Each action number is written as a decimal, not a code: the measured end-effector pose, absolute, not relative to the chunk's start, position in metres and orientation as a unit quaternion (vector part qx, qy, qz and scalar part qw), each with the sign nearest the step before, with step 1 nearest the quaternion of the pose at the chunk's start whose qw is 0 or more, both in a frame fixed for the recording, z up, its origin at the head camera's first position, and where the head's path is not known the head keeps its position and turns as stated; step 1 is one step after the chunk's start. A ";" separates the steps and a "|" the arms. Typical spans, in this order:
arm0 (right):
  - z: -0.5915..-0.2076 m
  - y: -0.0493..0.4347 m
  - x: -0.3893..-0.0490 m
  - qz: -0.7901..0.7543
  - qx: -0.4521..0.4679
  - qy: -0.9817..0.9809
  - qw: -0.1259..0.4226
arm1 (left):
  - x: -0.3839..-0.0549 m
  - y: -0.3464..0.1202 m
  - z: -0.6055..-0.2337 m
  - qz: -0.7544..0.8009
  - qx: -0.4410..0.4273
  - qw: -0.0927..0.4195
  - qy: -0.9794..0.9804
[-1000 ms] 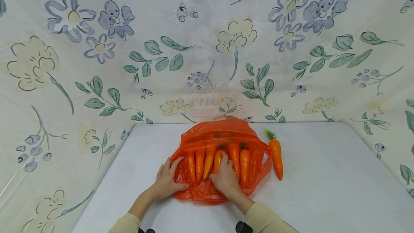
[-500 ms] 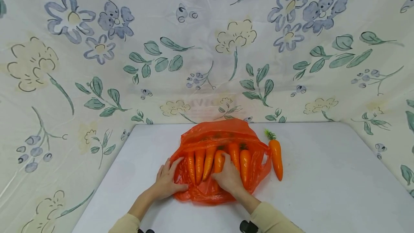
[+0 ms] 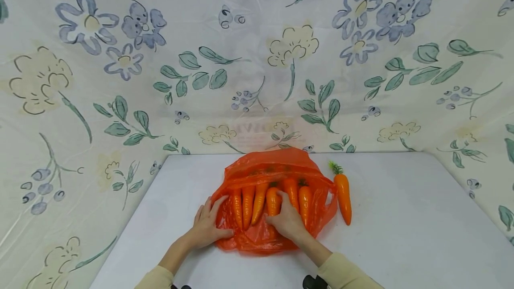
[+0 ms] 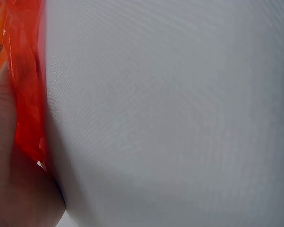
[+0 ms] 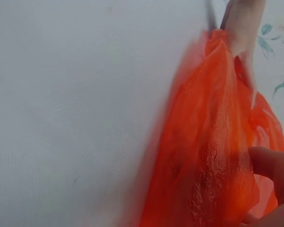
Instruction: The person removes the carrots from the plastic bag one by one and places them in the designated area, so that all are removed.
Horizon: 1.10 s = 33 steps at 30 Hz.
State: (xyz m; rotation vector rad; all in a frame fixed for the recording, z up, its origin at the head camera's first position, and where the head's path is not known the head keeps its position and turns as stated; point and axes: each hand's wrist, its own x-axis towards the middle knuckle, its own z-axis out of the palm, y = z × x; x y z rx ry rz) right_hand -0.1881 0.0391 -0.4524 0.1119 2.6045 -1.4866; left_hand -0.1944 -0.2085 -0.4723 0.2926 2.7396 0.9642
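Note:
In the head view a red, see-through plastic bag [image 3: 250, 245] lies with its mouth toward the person. Several orange carrots [image 3: 247, 206] with green tops sit side by side in it. At the bag's left edge rests my left hand [image 3: 206, 226], fingers spread on the plastic and thumb pointing inward. The left wrist view has its thumb [image 4: 1, 118] against the red film. Inside the bag, my right hand [image 3: 290, 222] grips a carrot [image 3: 274, 202] in the middle of the row, index finger along its right side and thumb lower down. Its far fingers are hidden.
One loose carrot [image 3: 343, 195] lies on the white table [image 3: 393, 217], just right of the bag. A flower-printed sheet [image 3: 257, 57] rises behind and on both sides of the table.
My right hand has moved slightly to the right, and the carrot by its fingers has shifted a little with it. The left hand and the bag have stayed nearly still.

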 end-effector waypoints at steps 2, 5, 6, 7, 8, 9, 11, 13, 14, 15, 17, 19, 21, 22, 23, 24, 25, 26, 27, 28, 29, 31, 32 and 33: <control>-0.452 0.040 -0.188 -0.496 0.036 0.865 0.072 | -0.194 -0.209 -0.472 0.329 0.098 0.113 0.932; -0.451 0.042 -0.187 -0.496 0.031 0.865 0.073 | -0.194 -0.208 -0.472 0.328 0.094 0.114 0.933; -0.451 0.043 -0.186 -0.497 0.028 0.864 0.072 | -0.194 -0.208 -0.472 0.329 0.092 0.116 0.933; -0.451 0.043 -0.186 -0.499 0.027 0.863 0.074 | -0.193 -0.208 -0.472 0.328 0.091 0.116 0.933; -0.451 0.044 -0.185 -0.501 0.026 0.862 0.075 | -0.193 -0.208 -0.472 0.327 0.090 0.116 0.934; -0.451 0.045 -0.185 -0.502 0.026 0.861 0.076 | -0.193 -0.208 -0.472 0.327 0.088 0.117 0.934; -0.450 0.047 -0.184 -0.507 0.025 0.858 0.076 | -0.193 -0.208 -0.472 0.327 0.085 0.118 0.934; -0.450 0.049 -0.185 -0.513 0.027 0.855 0.078 | -0.192 -0.207 -0.471 0.327 0.084 0.120 0.934; -0.449 0.050 -0.185 -0.517 0.026 0.853 0.075 | -0.192 -0.207 -0.471 0.327 0.083 0.121 0.934; -0.448 0.051 -0.185 -0.522 0.026 0.849 0.075 | -0.192 -0.207 -0.471 0.327 0.083 0.121 0.934; -0.447 0.054 -0.187 -0.532 0.026 0.843 0.071 | -0.192 -0.208 -0.471 0.327 0.084 0.121 0.933; -0.446 0.056 -0.188 -0.537 0.023 0.840 0.066 | -0.192 -0.208 -0.470 0.328 0.084 0.121 0.933; -0.444 0.058 -0.188 -0.540 0.021 0.839 0.064 | -0.192 -0.207 -0.470 0.327 0.084 0.121 0.933; -0.444 0.059 -0.188 -0.541 0.020 0.839 0.063 | -0.192 -0.207 -0.470 0.327 0.084 0.121 0.933; -0.443 0.059 -0.188 -0.541 0.019 0.838 0.064 | -0.192 -0.207 -0.470 0.327 0.084 0.122 0.933; -0.442 0.060 -0.188 -0.543 0.020 0.837 0.066 | -0.192 -0.207 -0.470 0.327 0.084 0.122 0.933; -0.442 0.060 -0.188 -0.543 0.020 0.836 0.069 | -0.192 -0.207 -0.471 0.327 0.083 0.122 0.933; -0.441 0.061 -0.187 -0.543 0.021 0.836 0.070 | -0.192 -0.207 -0.471 0.328 0.083 0.123 0.933; -0.440 0.061 -0.187 -0.544 0.022 0.836 0.071 | -0.192 -0.208 -0.471 0.328 0.082 0.122 0.933; -0.440 0.062 -0.186 -0.543 0.024 0.836 0.073 | -0.192 -0.208 -0.471 0.329 0.081 0.123 0.933; -0.439 0.062 -0.186 -0.542 0.027 0.837 0.076 | -0.192 -0.208 -0.471 0.329 0.081 0.123 0.933; -0.439 0.062 -0.185 -0.539 0.031 0.838 0.077 | -0.192 -0.208 -0.471 0.329 0.081 0.123 0.933; -0.438 0.063 -0.184 -0.538 0.032 0.839 0.077 | -0.192 -0.208 -0.471 0.329 0.082 0.123 0.933; -0.438 0.063 -0.184 -0.537 0.034 0.839 0.078 | -0.192 -0.208 -0.471 0.329 0.082 0.123 0.933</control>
